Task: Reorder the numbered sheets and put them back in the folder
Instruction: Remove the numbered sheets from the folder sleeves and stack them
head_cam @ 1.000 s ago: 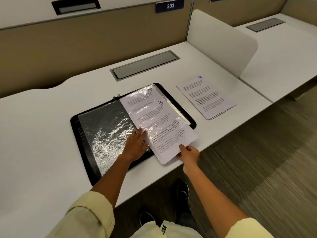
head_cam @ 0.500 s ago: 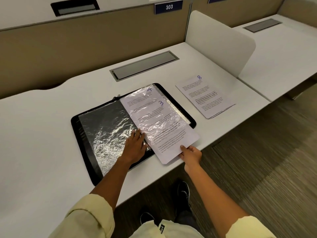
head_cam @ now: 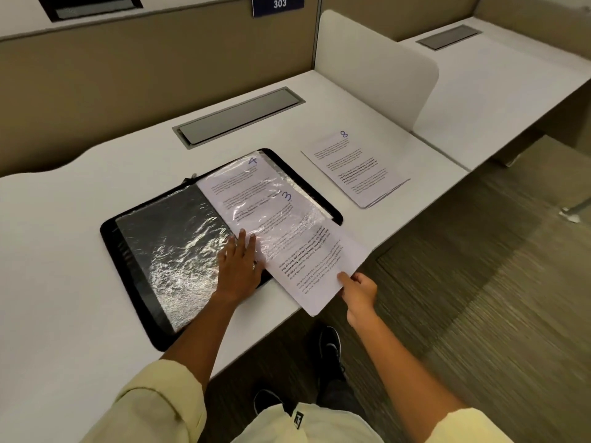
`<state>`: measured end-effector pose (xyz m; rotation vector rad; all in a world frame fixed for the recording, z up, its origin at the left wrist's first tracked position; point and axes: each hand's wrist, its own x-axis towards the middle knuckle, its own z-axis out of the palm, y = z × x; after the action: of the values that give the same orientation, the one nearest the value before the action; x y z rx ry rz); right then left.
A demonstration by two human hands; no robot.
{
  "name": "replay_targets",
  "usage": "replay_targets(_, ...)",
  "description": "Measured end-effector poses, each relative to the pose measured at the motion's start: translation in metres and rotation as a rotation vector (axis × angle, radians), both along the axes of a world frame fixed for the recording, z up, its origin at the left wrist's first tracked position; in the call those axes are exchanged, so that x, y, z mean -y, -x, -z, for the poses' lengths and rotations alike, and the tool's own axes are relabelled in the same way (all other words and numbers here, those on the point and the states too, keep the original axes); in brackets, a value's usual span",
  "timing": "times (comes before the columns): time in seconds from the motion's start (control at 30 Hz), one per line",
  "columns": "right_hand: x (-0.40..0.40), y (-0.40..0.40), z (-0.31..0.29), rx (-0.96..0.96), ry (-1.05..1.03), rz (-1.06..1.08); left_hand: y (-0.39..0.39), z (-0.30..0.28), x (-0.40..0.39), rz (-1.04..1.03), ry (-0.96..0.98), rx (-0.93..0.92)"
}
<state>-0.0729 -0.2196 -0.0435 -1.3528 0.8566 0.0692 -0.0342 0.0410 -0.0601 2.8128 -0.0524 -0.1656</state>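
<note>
Since a second ago the sheet marked 3 (head_cam: 300,251) has slid a little deeper into the clear sleeve (head_cam: 275,215), its number now sitting closer under the 4 on the sheet behind it. The right hand (head_cam: 359,292) pinches the sheet's near edge with thumb on top, and the lower half of the page hangs past the desk edge. The left hand (head_cam: 240,266) lies flat with straight fingers, pressing the sleeve's opening onto the black folder (head_cam: 128,266). The folder lies open on the white desk (head_cam: 64,251); its left page is crinkled, shiny plastic over black. A stack of sheets (head_cam: 355,169) topped by an 8 lies just to the right. A tan partition carries a sign reading 303 (head_cam: 278,4).
</note>
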Motion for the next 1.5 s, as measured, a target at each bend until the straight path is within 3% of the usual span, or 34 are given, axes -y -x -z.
replay_targets(0.33,0.031,0.017,-0.011,0.042,-0.026,0.137,-0.016,0.001,0.026,0.071,-0.038,0.034)
replay_targets(0.9,0.135,0.024,-0.024,0.086,-0.004,0.338,-0.057,-0.001,0.078,0.116,0.057,0.027)
replay_targets(1.17,0.158,-0.005,-0.033,0.089,-0.092,0.523,-0.081,-0.006,0.076,0.095,0.068,0.001)
replay_targets(1.5,0.15,-0.097,-0.041,0.118,-0.216,0.426,-0.125,-0.005,0.087,0.041,0.089,0.029)
